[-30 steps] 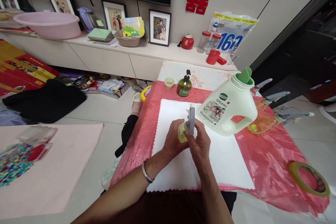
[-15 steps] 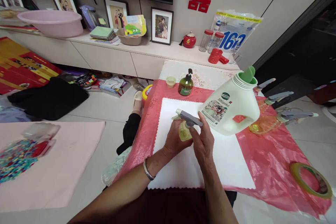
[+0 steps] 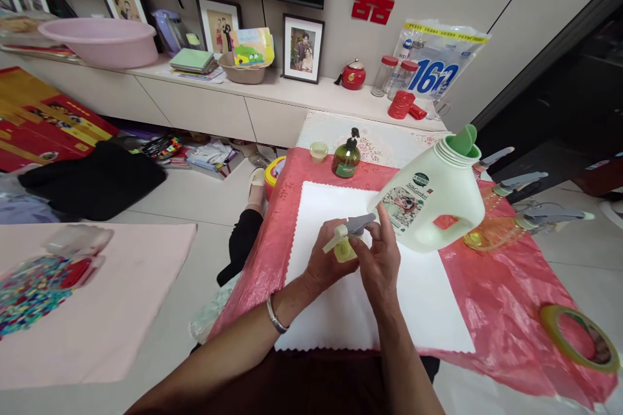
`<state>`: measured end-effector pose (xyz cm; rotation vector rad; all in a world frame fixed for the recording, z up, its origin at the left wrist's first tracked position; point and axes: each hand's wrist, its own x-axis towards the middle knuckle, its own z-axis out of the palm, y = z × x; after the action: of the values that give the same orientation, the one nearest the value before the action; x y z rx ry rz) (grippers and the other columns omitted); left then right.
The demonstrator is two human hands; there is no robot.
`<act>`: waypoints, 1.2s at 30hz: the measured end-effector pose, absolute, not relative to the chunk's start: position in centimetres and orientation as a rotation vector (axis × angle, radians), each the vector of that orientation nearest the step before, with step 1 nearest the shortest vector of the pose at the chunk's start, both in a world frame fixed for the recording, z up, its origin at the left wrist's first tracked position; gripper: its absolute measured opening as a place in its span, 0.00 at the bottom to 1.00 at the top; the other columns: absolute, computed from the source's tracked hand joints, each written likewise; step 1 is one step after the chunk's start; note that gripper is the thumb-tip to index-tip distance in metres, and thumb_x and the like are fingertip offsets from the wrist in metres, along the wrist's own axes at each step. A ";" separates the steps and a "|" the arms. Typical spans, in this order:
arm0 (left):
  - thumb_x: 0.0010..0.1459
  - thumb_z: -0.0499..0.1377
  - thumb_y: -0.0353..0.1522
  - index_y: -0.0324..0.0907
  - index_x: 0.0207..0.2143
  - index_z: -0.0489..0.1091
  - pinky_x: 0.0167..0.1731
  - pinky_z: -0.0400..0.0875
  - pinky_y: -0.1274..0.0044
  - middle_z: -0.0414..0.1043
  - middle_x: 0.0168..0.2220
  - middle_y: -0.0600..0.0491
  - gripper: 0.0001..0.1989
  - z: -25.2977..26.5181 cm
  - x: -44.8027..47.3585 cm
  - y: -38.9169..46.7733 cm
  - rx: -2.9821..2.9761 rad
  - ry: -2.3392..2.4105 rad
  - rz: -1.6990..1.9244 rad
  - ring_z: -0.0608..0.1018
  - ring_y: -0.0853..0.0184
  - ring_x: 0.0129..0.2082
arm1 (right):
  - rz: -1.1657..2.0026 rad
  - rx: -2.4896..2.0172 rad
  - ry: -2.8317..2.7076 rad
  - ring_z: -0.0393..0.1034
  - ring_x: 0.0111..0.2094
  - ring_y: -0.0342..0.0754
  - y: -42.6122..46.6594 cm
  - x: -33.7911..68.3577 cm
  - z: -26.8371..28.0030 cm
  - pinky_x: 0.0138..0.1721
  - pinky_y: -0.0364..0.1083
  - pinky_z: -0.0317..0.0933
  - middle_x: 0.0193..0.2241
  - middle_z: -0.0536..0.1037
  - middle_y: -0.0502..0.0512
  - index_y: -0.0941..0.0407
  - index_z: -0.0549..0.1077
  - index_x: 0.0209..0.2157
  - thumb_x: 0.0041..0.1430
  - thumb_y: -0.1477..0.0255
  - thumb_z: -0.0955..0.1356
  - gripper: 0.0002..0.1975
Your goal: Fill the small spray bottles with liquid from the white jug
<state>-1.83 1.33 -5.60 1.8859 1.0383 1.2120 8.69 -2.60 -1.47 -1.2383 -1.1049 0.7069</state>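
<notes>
My left hand (image 3: 322, 264) is wrapped round the yellowish body of a spray bottle (image 3: 344, 250) above a white scallop-edged mat (image 3: 335, 324). With thumb and fingers, my right hand (image 3: 381, 258) grips the collar of its grey trigger head (image 3: 357, 224); the index finger is raised. The pale nozzle points down and left. Close to my right hand stands a large pale green jug (image 3: 433, 194) without a cap, with a green scoop-like piece (image 3: 463, 140) in its mouth. Behind the mat are a green pump bottle (image 3: 346, 159) and a small pale cup (image 3: 318, 152).
Several spray bottles (image 3: 491, 230) stand right of the jug. A tape roll (image 3: 579, 340) lies on the red table cover (image 3: 506, 285). At left, a pink-covered surface (image 3: 126, 311) bears colourful small pieces (image 3: 34, 292). A cabinet (image 3: 195, 100) runs along the back.
The spray head has turned in my right hand, its nozzle swinging from upper left to lower left. My left hand keeps its hold on the bottle body.
</notes>
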 end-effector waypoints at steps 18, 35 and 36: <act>0.45 0.74 0.42 0.44 0.55 0.65 0.53 0.75 0.55 0.72 0.51 0.44 0.37 -6.8 -2.1 1.4 1.851 0.998 1.236 0.76 0.49 0.53 | 0.691 -1.226 -1.096 0.70 0.52 0.50 -2.4 8.5 -1.4 0.62 0.56 0.62 0.48 0.73 0.54 0.53 0.56 0.71 0.59 0.70 0.71 0.41; 0.46 0.73 0.42 0.45 0.61 0.58 0.55 0.73 0.53 0.67 0.55 0.42 0.43 -8.5 -2.1 1.7 1.897 0.928 1.318 0.74 0.49 0.55 | 0.645 -0.857 -1.071 0.73 0.53 0.54 -2.5 9.3 3.1 0.54 0.57 0.72 0.52 0.75 0.59 0.51 0.67 0.66 0.69 0.74 0.70 0.25; 0.46 0.73 0.43 0.46 0.61 0.57 0.55 0.73 0.54 0.66 0.56 0.43 0.44 -8.6 -2.1 1.7 1.891 0.911 1.324 0.74 0.49 0.55 | 0.643 -0.836 -1.014 0.74 0.51 0.54 -2.5 9.4 4.0 0.53 0.58 0.72 0.51 0.75 0.59 0.52 0.69 0.64 0.68 0.74 0.71 0.24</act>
<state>-2.13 1.68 -8.58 1.8906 0.9115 1.3240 9.37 -2.54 3.98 -0.8361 -1.0139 0.6431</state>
